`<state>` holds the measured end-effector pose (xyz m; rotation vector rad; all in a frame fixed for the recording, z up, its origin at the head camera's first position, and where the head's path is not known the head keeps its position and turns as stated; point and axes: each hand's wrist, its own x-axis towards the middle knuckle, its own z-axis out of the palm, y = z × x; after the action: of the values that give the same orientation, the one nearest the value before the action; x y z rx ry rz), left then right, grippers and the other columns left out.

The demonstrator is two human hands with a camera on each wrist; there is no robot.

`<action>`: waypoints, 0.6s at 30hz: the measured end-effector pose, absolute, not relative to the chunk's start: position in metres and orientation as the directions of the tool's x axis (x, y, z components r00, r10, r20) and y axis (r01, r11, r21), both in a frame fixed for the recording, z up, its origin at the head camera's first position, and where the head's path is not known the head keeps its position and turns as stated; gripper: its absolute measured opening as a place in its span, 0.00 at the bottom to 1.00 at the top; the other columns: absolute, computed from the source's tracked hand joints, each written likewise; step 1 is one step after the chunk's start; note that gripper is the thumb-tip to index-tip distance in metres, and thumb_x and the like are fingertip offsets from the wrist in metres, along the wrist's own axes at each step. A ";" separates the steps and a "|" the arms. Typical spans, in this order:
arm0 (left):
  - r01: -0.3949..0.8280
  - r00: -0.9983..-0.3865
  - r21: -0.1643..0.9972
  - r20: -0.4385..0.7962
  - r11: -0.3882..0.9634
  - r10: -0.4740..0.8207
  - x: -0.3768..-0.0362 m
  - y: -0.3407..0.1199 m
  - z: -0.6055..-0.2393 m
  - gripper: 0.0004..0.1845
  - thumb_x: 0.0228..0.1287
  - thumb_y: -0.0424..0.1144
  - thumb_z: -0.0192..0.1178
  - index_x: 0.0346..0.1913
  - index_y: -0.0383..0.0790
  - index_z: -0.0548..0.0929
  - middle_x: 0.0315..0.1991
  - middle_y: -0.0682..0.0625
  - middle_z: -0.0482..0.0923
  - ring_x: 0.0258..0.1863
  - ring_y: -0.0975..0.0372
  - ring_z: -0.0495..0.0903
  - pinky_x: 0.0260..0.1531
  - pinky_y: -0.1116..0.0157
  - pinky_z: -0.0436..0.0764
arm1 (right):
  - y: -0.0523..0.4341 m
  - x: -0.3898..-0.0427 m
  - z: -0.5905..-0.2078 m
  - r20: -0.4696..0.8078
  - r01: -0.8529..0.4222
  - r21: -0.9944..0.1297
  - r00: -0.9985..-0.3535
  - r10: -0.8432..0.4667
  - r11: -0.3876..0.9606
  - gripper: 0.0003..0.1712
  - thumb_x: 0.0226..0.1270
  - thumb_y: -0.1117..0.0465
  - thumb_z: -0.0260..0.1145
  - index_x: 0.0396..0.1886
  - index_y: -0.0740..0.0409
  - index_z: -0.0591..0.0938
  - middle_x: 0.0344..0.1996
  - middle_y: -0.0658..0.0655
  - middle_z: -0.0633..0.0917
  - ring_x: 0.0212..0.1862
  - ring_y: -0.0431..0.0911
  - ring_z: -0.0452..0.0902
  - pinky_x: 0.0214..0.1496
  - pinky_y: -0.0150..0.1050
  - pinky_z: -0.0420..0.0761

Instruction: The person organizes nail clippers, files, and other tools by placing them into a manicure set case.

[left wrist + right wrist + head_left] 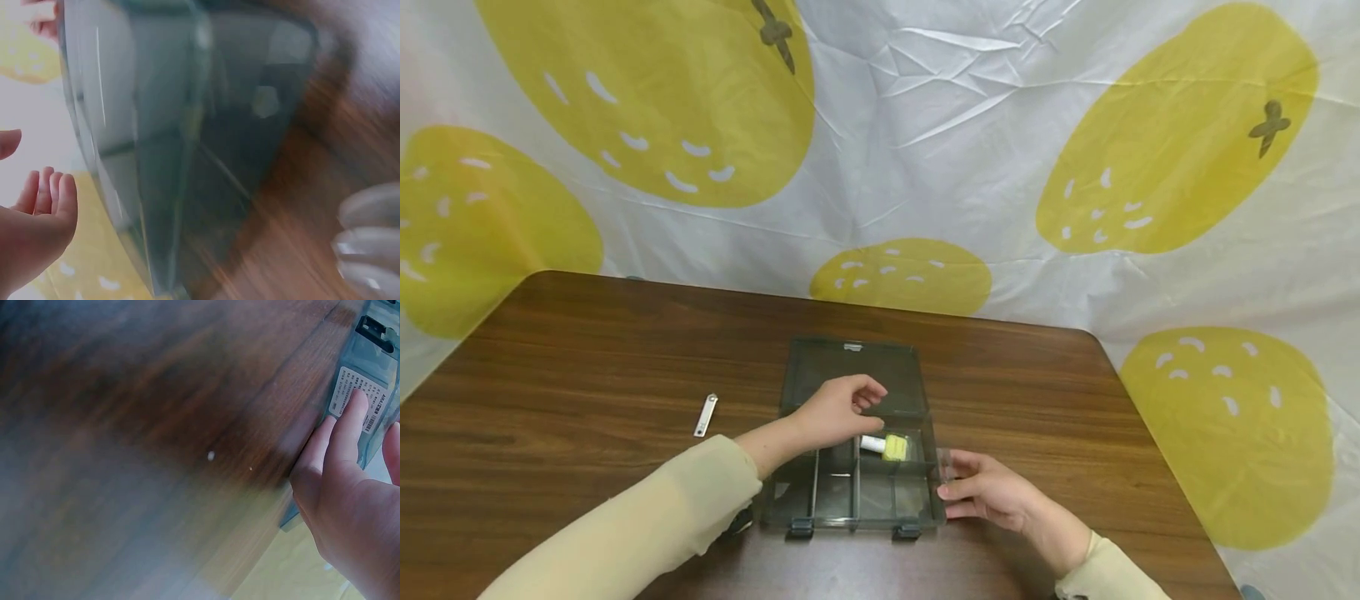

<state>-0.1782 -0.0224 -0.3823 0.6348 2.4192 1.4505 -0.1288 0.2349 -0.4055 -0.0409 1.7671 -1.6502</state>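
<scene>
A dark translucent compartment box [835, 523] lies on the table with its lid [850, 375] folded back. In its back right compartment rests a small yellow bottle with a white cap [893, 447], probably nail polish. My left hand [838, 408] hovers above the box, fingers loosely bent and holding nothing; the left wrist view also shows this hand [44, 219] beside the blurred box. My right hand [992, 492] holds the box's right side, thumb at the rim. In the right wrist view, its fingers [347, 431] touch the outer wall by a white printed label [359, 394].
A silver nail clipper [705, 415] lies on the brown wooden table [587, 358], left of the box. Two black latches [801, 527] sit along the box's front edge. Behind the table hangs a white cloth [925, 167] with yellow fruit prints.
</scene>
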 end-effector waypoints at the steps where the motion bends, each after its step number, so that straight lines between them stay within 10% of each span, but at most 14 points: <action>1: 0.232 -0.880 0.882 0.010 0.411 0.475 -0.179 -0.027 -0.382 0.20 0.56 0.33 0.62 0.52 0.31 0.75 0.47 0.39 0.77 0.47 0.53 0.76 0.49 0.61 0.76 | 0.235 -0.129 -0.405 -0.466 0.431 -0.883 -0.750 -0.468 0.189 0.46 0.60 0.71 0.59 0.68 0.79 0.42 0.65 0.81 0.53 0.44 0.43 0.77 0.50 0.42 0.80; 18: 0.176 -0.952 0.864 0.029 0.472 0.304 -0.181 -0.117 -0.390 0.18 0.58 0.34 0.61 0.50 0.30 0.76 0.44 0.38 0.79 0.41 0.56 0.77 0.42 0.62 0.77 | 0.235 -0.129 -0.407 -0.479 0.437 -0.876 -0.746 -0.462 0.203 0.48 0.61 0.72 0.59 0.68 0.79 0.38 0.65 0.83 0.46 0.46 0.43 0.75 0.50 0.41 0.80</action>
<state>-0.1808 -0.1173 -0.3900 0.4233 2.5826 1.4926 -0.1292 0.2351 -0.4069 -0.0230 1.7797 -1.6302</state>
